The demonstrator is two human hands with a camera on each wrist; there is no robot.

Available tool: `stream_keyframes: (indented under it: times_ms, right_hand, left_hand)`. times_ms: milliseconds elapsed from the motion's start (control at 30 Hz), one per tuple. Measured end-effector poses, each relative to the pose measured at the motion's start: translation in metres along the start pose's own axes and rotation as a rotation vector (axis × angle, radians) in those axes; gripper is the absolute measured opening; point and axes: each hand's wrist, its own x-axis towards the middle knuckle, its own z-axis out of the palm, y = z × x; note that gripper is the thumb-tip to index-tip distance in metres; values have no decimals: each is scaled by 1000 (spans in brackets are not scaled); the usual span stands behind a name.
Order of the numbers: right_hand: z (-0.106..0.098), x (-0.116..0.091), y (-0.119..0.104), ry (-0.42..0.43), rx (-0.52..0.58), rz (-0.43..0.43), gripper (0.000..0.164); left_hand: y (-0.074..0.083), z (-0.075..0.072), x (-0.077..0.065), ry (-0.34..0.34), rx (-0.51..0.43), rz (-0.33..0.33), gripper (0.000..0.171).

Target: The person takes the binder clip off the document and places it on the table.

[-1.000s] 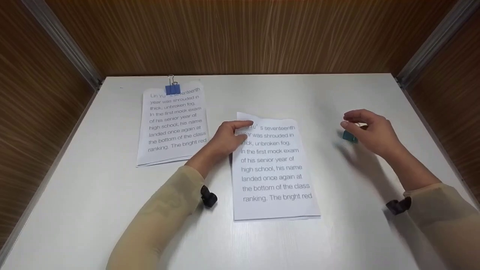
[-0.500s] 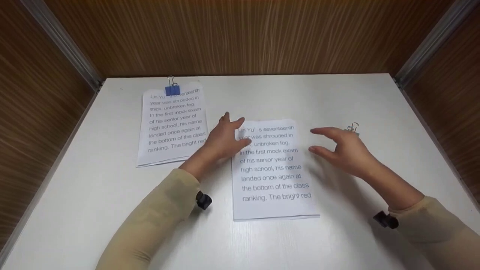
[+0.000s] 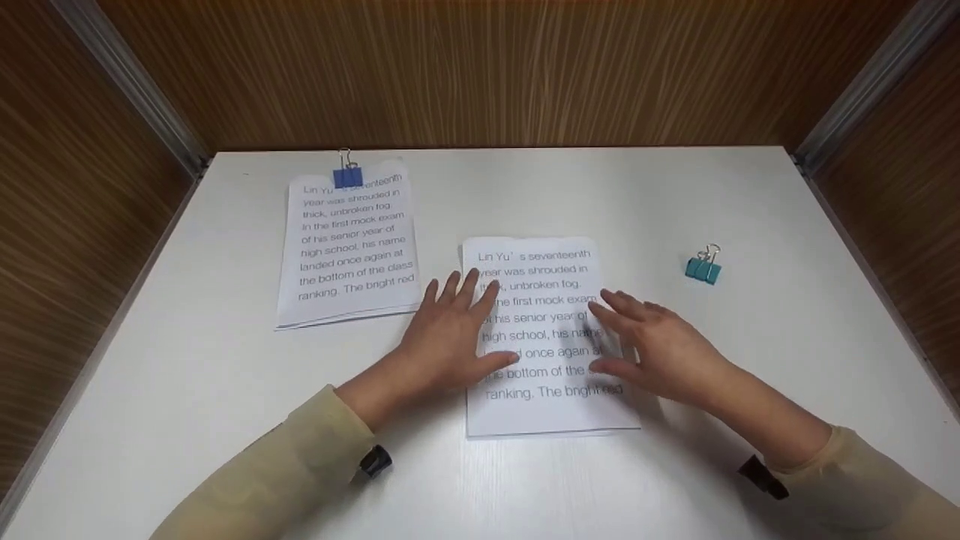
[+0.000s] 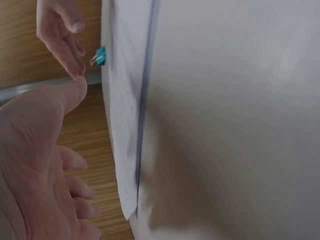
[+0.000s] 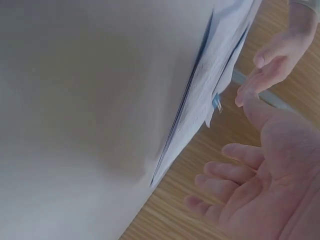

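Note:
A printed stack of paper (image 3: 544, 416) lies on the white table between my hands. My left hand (image 3: 442, 337) is over its left edge with fingers spread and nothing held. Over the right edge is my right hand (image 3: 664, 349), its fingers loosely bent and also holding nothing. Both wrist views show the palms of the left hand (image 4: 35, 165) and the right hand (image 5: 280, 170) raised above the paper. Beyond the right hand, a teal binder clip (image 3: 703, 271) sits on the table with its wire handles up.
To the left lies another printed stack (image 3: 352, 262), with a blue binder clip (image 3: 347, 178) gripping its top edge. Brown wood-grain panels (image 3: 495, 75) enclose the white table (image 3: 787, 337) at the back and sides.
The right hand has let go of the teal binder clip and moved left to the middle stack. My left hand has released the stack's top left corner and come nearer, its fingers spread.

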Motion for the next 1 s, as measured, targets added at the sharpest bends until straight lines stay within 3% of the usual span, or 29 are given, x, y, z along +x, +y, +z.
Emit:
stream_keyframes:
  times_ms: [233, 400, 667, 1000]
  right_hand:
    - [12, -9, -9, -71, -97, -40, 84]
    - [19, -17, -11, -102, -105, -70, 78]
    - [18, -20, -11, -153, -43, -22, 74]
    - [15, -16, -7, -188, -22, 25, 74]
  left_hand:
    - [4, 16, -26, -63, 18, 53, 104]
    - [5, 22, -34, -106, 33, 81, 103]
    - [5, 23, -30, -152, -5, 90, 100]
    - [8, 20, -18, -196, 15, 89, 102]
